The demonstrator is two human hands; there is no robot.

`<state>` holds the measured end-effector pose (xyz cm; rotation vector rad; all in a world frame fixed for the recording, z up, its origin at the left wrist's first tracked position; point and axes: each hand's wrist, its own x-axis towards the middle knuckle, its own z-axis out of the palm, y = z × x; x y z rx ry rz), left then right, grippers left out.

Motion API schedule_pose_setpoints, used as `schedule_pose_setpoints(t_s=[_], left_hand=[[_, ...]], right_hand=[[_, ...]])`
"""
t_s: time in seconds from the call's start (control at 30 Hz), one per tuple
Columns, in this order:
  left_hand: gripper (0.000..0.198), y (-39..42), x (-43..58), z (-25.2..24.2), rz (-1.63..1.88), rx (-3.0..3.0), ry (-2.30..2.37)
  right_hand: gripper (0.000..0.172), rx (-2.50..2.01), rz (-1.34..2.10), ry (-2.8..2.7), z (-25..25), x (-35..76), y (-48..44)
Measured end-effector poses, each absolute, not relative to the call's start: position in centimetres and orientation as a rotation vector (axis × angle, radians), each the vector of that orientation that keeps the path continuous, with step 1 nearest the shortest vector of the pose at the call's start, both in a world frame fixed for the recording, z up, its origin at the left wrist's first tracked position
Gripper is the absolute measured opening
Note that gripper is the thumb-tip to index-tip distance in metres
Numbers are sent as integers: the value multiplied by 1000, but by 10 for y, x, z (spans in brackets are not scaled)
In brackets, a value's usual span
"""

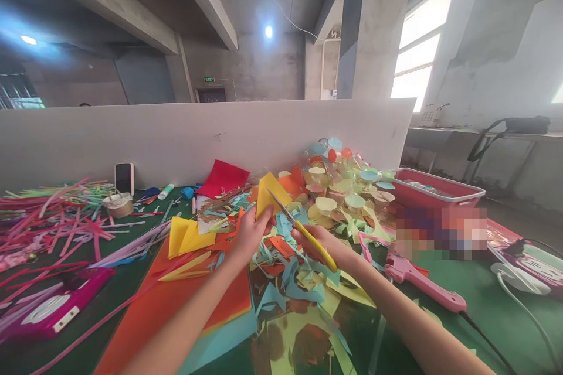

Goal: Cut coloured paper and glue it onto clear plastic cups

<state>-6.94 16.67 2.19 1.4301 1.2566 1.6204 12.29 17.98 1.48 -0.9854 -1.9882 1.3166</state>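
Head view: yellow paper (263, 196) and scissors (308, 237) engaged above the scrap pile (288, 275).
The left hand (255, 227) pinches the paper, located between 12 and 1 o'clock from it; the right hand (324, 239), farther off, grips the scissors. Scissors' long axis: handles between 4 and 5 o'clock, tip between 10 and 11, toward the paper. Blades overlap the sheet; blade opening cannot be determined.
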Motion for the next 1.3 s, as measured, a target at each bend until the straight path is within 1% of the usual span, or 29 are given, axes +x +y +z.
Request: schedule_pose_setpoints(t_s=[0.2,0.3,0.47,0.53,0.7,0.83,1.1,1.3], left_hand=[[34,163,-65,21,1579,1449,1232],[34,162,-63,21,1561,1457,1224],[39,160,-63,23,1547,1456,1224],[39,158,-63,24,1535,1458,1226],[40,156,-61,22,1372,1504,1211],[42,156,-62,21,1343,1538,1221],[42,158,-63,19,1295,1564,1227],[40,157,-61,22,1317,1515,1204]], right_hand=[[52,-892,1255,-2091,17,125,177],[54,-909,1225,-2066,15,124,179],[56,-875,1344,-2002,14,122,180],[55,-856,1340,-2035,17,124,178],[53,-848,1215,-2090,24,128,173],[51,-857,1238,-2058,23,127,175],[58,-1043,1189,-1929,24,124,174],[54,-1127,1232,-1820,24,122,178]])
